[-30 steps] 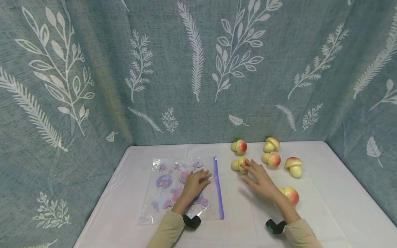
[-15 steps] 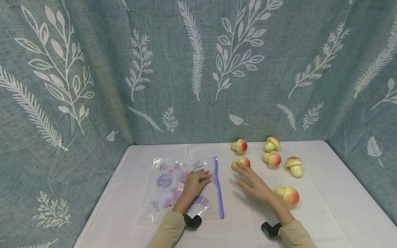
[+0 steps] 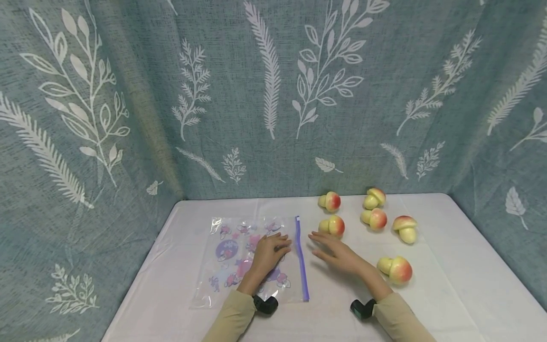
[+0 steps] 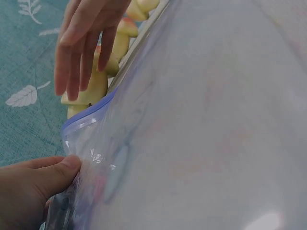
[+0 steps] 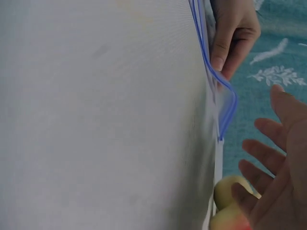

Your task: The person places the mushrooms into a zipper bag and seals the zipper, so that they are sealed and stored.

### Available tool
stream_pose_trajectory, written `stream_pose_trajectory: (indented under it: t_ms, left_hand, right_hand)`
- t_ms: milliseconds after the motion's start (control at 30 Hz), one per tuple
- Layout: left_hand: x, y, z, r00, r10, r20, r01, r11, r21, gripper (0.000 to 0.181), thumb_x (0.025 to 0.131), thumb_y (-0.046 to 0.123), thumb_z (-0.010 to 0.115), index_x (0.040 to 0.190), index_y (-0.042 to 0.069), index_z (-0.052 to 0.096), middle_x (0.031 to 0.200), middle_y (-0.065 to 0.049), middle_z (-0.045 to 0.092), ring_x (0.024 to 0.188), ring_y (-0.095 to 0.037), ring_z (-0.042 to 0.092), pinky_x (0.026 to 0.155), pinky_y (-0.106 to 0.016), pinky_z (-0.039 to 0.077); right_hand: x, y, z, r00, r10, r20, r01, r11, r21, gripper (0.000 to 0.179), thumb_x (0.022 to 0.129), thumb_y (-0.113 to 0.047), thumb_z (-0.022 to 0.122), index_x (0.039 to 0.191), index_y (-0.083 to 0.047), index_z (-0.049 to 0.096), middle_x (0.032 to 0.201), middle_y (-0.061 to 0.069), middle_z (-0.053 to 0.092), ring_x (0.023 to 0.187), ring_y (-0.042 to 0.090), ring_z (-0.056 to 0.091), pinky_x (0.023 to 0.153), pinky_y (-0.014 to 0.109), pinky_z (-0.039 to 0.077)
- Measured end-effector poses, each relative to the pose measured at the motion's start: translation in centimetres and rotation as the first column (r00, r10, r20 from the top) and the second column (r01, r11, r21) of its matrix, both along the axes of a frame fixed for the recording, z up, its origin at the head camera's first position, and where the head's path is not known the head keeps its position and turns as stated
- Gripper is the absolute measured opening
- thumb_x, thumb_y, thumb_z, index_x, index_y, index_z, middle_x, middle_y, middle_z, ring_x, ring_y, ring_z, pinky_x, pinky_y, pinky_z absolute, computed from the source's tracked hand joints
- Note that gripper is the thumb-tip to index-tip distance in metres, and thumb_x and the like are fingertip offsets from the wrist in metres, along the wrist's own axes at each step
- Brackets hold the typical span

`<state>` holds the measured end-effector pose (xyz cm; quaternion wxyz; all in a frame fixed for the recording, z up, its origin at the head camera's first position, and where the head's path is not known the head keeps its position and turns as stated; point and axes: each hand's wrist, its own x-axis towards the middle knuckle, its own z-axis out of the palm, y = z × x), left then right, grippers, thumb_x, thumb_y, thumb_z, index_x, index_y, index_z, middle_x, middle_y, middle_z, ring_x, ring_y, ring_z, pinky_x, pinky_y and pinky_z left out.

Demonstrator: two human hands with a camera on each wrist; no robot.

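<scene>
Clear plastic bag [image 3: 226, 249], printed in pink and purple, lies on the white table [image 3: 162, 289], its purple zip [image 3: 302, 266] along the right side. The left hand [image 3: 267, 254] rests over it and, as the left wrist view shows, pinches the film near the zip, where the edge bulges. The right hand [image 3: 335, 254] holds nothing; its fingers are extended and spread, just beside the zip. Six yellow-and-red mushrooms lie to the right of the bag: one [image 3: 332, 226] just beyond the right hand, one [image 3: 329, 202] behind it, three [image 3: 373, 219] farther right, and one [image 3: 395, 270] near the right forearm. Behind hangs a leaf-patterned teal curtain [image 3: 231, 80].
</scene>
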<state>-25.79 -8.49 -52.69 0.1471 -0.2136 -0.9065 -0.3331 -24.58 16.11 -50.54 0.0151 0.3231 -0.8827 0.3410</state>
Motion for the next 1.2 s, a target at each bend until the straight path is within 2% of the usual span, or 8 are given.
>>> stream_pose_trajectory:
  t_ms: [167, 500, 700, 933, 1200]
  left_hand:
    - [0.0, 0.0, 0.1, 1.000, -0.006, 0.008, 0.006, 1.000, -0.010, 0.023, 0.081, 0.021, 0.070, 0.101, 0.010, 0.071, 0.112, -0.006, 0.066, 0.115, -0.029, 0.056, 0.102, -0.057, 0.033]
    - [0.0, 0.1, 0.4, 0.999, -0.004, 0.033, 0.005, 1.000, -0.007, 0.023, 0.082, 0.022, 0.069, 0.101, 0.010, 0.071, 0.113, -0.006, 0.066, 0.116, -0.028, 0.056, 0.104, -0.056, 0.031]
    - [-0.1, 0.1, 0.3, 0.999, 0.002, 0.045, -0.002, 1.000, -0.008, 0.023, 0.082, 0.022, 0.069, 0.102, 0.011, 0.071, 0.113, -0.005, 0.066, 0.116, -0.027, 0.056, 0.105, -0.056, 0.031]
    - [-0.1, 0.0, 0.2, 0.999, 0.000, 0.043, 0.001, 1.000, -0.015, 0.023, 0.082, 0.024, 0.068, 0.102, 0.011, 0.071, 0.113, -0.004, 0.066, 0.116, -0.027, 0.056, 0.105, -0.055, 0.031]
    - [-0.2, 0.0, 0.2, 0.999, 0.000, 0.036, 0.000, 1.000, 0.004, 0.022, 0.082, 0.024, 0.069, 0.099, 0.012, 0.072, 0.111, -0.004, 0.067, 0.114, -0.026, 0.057, 0.104, -0.055, 0.032]
  right_hand:
    - [-0.7, -0.6, -0.3, 1.000, 0.005, -0.004, -0.005, 0.999, 0.047, 0.047, 0.095, -0.034, 0.050, 0.136, -0.011, 0.046, 0.143, 0.013, 0.040, 0.133, 0.033, 0.034, 0.107, 0.052, 0.030]
    - [-1.4, -1.3, -0.4, 0.998, 0.011, 0.065, -0.019, 0.993, 0.115, 0.048, 0.096, -0.036, 0.048, 0.138, -0.012, 0.044, 0.147, 0.014, 0.034, 0.138, 0.037, 0.022, 0.110, 0.054, 0.022]
    - [-1.7, -1.8, -0.5, 0.998, 0.032, 0.055, -0.039, 0.990, 0.134, 0.048, 0.097, -0.033, 0.047, 0.138, -0.009, 0.043, 0.147, 0.018, 0.032, 0.137, 0.039, 0.022, 0.109, 0.056, 0.022]
    - [-1.8, -1.9, -0.7, 0.997, 0.023, 0.067, -0.034, 0.984, 0.172, 0.049, 0.097, -0.035, 0.046, 0.140, -0.012, 0.041, 0.148, 0.017, 0.030, 0.138, 0.039, 0.021, 0.109, 0.056, 0.023]
    - [-1.6, -1.9, -0.7, 0.999, 0.016, 0.043, -0.024, 0.978, 0.207, 0.046, 0.097, -0.033, 0.047, 0.137, -0.010, 0.045, 0.146, 0.018, 0.034, 0.137, 0.040, 0.024, 0.109, 0.056, 0.024]
